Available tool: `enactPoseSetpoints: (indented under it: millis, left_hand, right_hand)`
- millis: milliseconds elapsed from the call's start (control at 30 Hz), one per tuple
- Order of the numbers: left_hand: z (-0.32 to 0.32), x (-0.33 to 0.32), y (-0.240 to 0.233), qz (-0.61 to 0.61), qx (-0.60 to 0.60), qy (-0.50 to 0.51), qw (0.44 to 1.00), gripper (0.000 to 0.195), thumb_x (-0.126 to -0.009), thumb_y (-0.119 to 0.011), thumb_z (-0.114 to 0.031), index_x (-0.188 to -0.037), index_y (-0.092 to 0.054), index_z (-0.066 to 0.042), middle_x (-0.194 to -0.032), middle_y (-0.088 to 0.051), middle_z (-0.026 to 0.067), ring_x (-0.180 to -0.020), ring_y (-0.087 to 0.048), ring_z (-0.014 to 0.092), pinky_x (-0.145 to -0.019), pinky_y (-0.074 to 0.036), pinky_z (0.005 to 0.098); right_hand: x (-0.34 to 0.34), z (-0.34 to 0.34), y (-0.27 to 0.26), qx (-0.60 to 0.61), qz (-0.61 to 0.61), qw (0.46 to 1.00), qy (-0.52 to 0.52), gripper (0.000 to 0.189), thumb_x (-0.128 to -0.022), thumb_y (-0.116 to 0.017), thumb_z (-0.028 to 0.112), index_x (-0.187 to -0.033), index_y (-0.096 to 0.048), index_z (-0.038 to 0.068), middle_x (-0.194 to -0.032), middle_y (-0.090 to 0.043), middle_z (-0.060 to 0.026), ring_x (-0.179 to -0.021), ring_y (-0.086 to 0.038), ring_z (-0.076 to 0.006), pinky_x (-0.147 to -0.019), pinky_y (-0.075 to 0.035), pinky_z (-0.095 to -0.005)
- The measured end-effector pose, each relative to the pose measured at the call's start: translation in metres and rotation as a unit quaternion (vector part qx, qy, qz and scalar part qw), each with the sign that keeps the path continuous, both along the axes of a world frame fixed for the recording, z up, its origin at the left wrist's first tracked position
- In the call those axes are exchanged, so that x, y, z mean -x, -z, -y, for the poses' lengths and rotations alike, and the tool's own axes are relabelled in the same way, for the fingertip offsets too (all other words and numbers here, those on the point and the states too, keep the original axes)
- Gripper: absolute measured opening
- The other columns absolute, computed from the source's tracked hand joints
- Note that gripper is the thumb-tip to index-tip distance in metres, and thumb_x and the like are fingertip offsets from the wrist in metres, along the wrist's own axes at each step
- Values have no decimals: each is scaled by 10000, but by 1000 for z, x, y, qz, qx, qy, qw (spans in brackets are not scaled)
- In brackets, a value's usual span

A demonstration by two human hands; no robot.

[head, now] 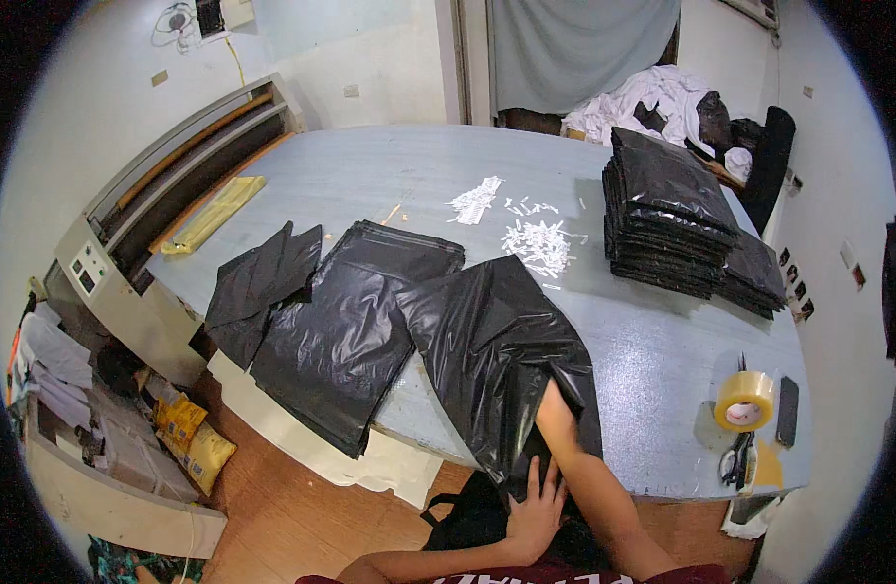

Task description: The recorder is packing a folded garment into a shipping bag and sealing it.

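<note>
A black plastic bag [495,321] lies over the near edge of the table, its mouth towards me. My right forearm [561,423] reaches into this bag, and the hand itself is hidden inside. At the bag's near corner, my left hand [537,511] holds the plastic, thumb on one side and fingers extended along it, close beside the right forearm. To the left lies a flat stack of black plastic bags [338,328], partly under the bag I handle. Another folded black plastic piece [255,292] overlaps that stack's left side.
Loose white strips [539,247] lie mid-table near a bundle of strips [477,201]. A tall stack of filled black packages [670,212] stands at right. A tape roll [743,401], scissors [738,461] and a dark phone-like object [787,411] sit near the right edge. A yellow folded sheet [214,215] lies left.
</note>
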State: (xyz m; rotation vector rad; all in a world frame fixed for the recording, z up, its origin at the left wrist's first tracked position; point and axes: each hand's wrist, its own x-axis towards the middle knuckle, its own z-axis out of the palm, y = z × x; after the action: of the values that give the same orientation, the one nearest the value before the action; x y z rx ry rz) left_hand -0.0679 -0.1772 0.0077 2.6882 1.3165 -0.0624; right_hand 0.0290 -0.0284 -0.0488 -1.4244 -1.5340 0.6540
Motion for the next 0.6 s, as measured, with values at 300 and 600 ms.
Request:
enactPoseSetpoints:
  millis: [300, 600]
  left_hand:
    - [-43, 99, -80, -20, 421, 233, 877, 483, -900, -413, -421, -1233, -450, -73, -1049, -583, 189, -959, -573, 307, -830, -457, 378]
    - [-192, 149, -21, 358, -47, -289, 887, 559, -827, -578, -328, -1210, -400, 39, -835, -616, 214, -849, -610, 323, -773, -460, 382]
  right_hand:
    - [-28, 116, -81, 436, -337, 735, -396, 302, -878, -505, 124, -1153, -504, 1, -1134, -558, -114, -1031, -533, -184, -894, -425, -321]
    - [-133, -1, -93, 127, -44, 989, 57, 368, -825, -578, 251, -1093, -501, 11, -951, -617, -140, -847, -593, -183, -683, -465, -276]
